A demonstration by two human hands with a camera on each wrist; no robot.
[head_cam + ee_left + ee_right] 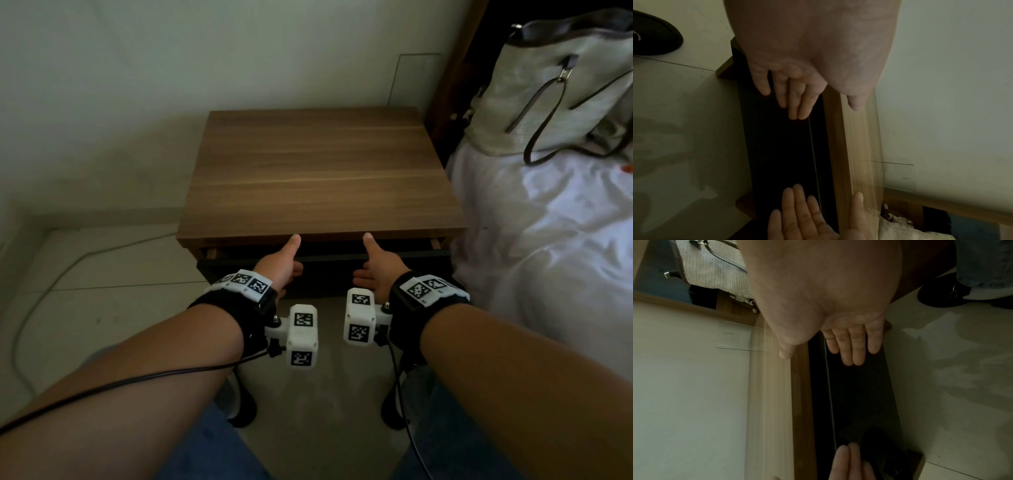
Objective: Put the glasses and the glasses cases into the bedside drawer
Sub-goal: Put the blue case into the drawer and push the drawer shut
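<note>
The wooden bedside table point(322, 171) has a bare top. Its dark drawer front point(329, 270) stands out a narrow gap from the cabinet. My left hand point(286, 263) lies flat against the drawer front, fingers straight point(795, 100), thumb up toward the table's edge. My right hand point(376, 267) does the same further right, fingers straight point(855, 347), thumb raised. Both hands hold nothing. No glasses or glasses cases show in any view; the drawer's inside is hidden.
A bed with white sheets point(548, 233) borders the table's right side, with a light woven handbag point(561, 85) on it. A white cable point(85, 260) runs over the tiled floor on the left. Wall stands behind the table.
</note>
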